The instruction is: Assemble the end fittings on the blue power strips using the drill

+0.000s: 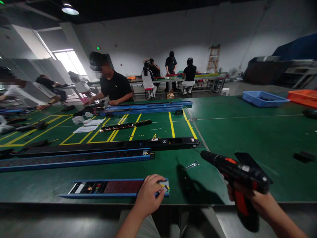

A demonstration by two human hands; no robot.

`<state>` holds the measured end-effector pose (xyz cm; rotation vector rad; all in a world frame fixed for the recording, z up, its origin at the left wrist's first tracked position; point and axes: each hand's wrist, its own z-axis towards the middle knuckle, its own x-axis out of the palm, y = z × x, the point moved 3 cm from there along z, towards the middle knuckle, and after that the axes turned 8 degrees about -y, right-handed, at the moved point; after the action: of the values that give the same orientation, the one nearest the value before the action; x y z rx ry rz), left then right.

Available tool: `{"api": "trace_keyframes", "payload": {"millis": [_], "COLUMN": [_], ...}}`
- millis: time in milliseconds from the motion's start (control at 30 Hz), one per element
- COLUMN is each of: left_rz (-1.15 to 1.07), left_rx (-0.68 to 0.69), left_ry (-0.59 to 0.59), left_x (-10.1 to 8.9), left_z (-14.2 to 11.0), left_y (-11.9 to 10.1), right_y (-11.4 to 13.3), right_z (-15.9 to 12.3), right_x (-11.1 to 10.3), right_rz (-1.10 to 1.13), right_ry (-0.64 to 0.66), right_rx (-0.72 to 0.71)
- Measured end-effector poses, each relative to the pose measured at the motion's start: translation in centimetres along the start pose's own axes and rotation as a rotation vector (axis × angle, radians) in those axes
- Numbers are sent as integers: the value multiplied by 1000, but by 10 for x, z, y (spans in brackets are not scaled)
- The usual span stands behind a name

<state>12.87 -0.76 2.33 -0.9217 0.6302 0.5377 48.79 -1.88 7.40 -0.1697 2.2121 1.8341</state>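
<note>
A short blue rail (pixel 119 196) with circuit boards in its channel lies along the near edge of the green table. My left hand (pixel 150 193) is over its right end, fingers curled down onto it beside yellow and green wires (pixel 166 187). Gripped by its handle in my right hand (pixel 257 198) is a black and orange cordless drill (pixel 237 168), raised near the table edge. The drill's bit points left and is not over the short rail. A small metal wrench (pixel 192 165) rests on the table between the drill and the rails.
Behind the short rail lie a longer blue rail (pixel 99 161) and a long black bar (pixel 170 142). Beyond are a dark strip (pixel 126 125), paper sheets (pixel 86 128) and more blue rails (pixel 148 106). Blue (pixel 264 100) and orange (pixel 302 98) trays stand far right. A co-worker (pixel 114 84) works across the table.
</note>
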Motion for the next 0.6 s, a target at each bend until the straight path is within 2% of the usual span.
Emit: {"api": "trace_keyframes", "payload": {"millis": [167,267,333,467,600], "left_rz": [10,9,8,3,-3], "left_rx": [42,53,51,40,39], "left_ry": [8,16,10,14,29], "left_x": [1,2,1,-2,-3], "left_z": [-1,-1,-1,-1,-2], "left_y": [4,4,3,-1,-3], "right_y": [1,0,-4,-12,-10], "right_z": [-44,-58,-65,-70,-67], "right_x": [39,60,68,64,51], "right_rz": [436,548,567,516,457], "right_ry": [97,216,238,165,176], "right_rx": [82,124,149,174,155]}}
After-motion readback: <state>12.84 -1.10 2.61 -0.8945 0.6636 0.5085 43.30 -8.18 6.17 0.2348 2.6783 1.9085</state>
